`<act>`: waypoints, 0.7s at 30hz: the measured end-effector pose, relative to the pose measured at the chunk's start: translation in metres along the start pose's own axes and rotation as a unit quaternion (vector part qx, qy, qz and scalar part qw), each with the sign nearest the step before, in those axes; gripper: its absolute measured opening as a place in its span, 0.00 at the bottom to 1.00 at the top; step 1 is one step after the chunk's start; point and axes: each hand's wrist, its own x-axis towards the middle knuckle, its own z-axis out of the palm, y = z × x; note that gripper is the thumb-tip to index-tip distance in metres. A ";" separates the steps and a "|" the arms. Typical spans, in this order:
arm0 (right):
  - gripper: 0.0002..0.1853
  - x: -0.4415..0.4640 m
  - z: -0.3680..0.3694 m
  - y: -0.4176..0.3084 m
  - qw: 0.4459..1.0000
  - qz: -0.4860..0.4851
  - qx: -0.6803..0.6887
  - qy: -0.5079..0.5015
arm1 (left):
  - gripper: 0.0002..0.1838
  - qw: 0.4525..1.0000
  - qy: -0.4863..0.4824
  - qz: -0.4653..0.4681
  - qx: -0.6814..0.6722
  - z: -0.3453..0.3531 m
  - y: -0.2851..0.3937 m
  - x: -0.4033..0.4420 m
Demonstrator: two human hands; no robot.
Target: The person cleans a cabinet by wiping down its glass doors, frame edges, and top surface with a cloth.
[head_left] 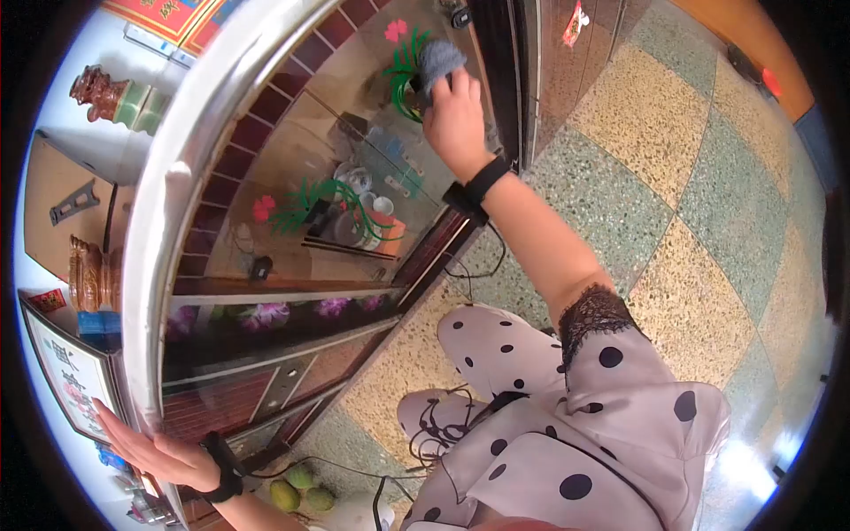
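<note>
My right hand [457, 128] is closed on a bunched grey-blue cloth [441, 60] and presses it to the glass door [292, 146] of a cabinet. The cloth lies beside a green plant decal with a pink flower [396, 32]. A second decal, green leaves [310, 208] with a red flower, is lower on the glass. Cups and small items show behind the pane. My left hand [164, 456] has its fingers stretched out near the lower end of the cabinet's white top edge [146, 310]; whether it touches the edge I cannot tell.
Brown carved ornaments [93, 274] and a framed picture [66, 367] stand on the cabinet top. Several green fruits [301, 487] sit on the floor by the cabinet base. Black cables [443, 425] hang around my legs. Checkered terrazzo tiles [637, 115] cover the floor at right.
</note>
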 end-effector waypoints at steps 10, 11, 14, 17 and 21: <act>0.12 -0.018 0.001 -0.091 0.979 -0.141 0.138 0.054 | 0.35 1.000 0.011 0.006 -0.017 0.008 0.001 -0.002; 0.12 -0.019 0.008 -0.079 0.980 -0.133 0.138 0.052 | 0.35 1.000 0.014 -0.004 -0.018 0.009 0.002 -0.001; 0.10 -0.029 0.032 -0.016 0.990 -0.132 0.052 0.009 | 0.38 1.000 0.008 -0.013 -0.019 0.009 0.009 0.000; 0.11 -0.048 0.057 0.060 1.000 0.020 0.018 0.013 | 0.39 0.999 0.013 -0.014 -0.035 0.012 0.010 0.000; 0.13 -0.101 0.093 0.123 0.985 0.172 -0.010 -0.020 | 0.28 0.996 0.007 -0.060 -0.063 0.012 0.038 0.003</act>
